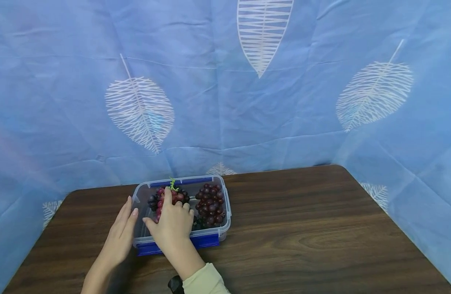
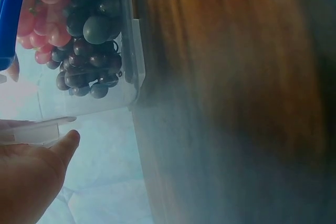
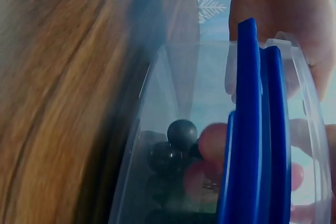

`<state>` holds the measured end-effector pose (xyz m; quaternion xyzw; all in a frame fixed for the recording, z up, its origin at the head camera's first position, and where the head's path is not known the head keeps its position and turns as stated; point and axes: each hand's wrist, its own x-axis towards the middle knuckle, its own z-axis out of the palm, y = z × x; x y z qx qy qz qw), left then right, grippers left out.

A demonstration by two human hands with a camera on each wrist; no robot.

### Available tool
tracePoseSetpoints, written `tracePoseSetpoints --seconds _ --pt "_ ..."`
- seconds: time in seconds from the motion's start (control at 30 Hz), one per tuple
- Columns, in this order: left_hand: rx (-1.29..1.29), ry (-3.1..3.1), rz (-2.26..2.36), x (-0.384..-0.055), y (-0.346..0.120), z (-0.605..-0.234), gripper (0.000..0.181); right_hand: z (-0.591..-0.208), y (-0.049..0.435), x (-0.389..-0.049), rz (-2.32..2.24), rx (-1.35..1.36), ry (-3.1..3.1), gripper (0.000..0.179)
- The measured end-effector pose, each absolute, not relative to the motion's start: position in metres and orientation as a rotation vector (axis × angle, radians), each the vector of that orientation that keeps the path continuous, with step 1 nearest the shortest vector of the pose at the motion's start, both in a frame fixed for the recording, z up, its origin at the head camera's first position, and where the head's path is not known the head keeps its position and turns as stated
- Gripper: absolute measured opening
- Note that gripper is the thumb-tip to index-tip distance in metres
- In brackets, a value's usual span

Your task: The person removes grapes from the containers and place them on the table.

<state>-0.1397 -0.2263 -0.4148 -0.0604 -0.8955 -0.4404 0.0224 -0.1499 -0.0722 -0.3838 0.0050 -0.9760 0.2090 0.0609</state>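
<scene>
A clear plastic container with blue latches sits on the table, its top uncovered. Inside, red grapes with a green stem lie on the left among black grapes. A bunch of dark purple grapes fills the right part. My left hand rests along the container's left wall, fingers straight. Over the red grapes, my right hand reaches in with its index finger extended and thumb spread, touching the bunch from above. The hand hides part of the grapes.
The container stands near the back edge of a dark wooden table. Behind and beside the table hangs a blue cloth with white leaf prints. A black band shows near the right sleeve.
</scene>
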Motion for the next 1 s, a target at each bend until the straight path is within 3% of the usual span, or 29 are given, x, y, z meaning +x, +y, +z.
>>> tracePoseSetpoints --seconds 0.13,0.4,1.0 --pt "-0.200 -2.759 -1.380 -0.139 -0.228 -0.416 0.068 -0.385 -0.079 -0.152 0.627 -0.058 -2.971 0.094" --pt "-0.185 -2.767 -1.376 -0.140 -0.228 -0.417 0.069 -0.390 -0.077 -0.151 0.739 -0.076 -2.847 0.070" --pt "-0.174 -2.765 -1.328 -0.140 -0.226 -0.416 0.070 -0.388 -0.066 -0.144 0.993 0.100 -2.668 0.074"
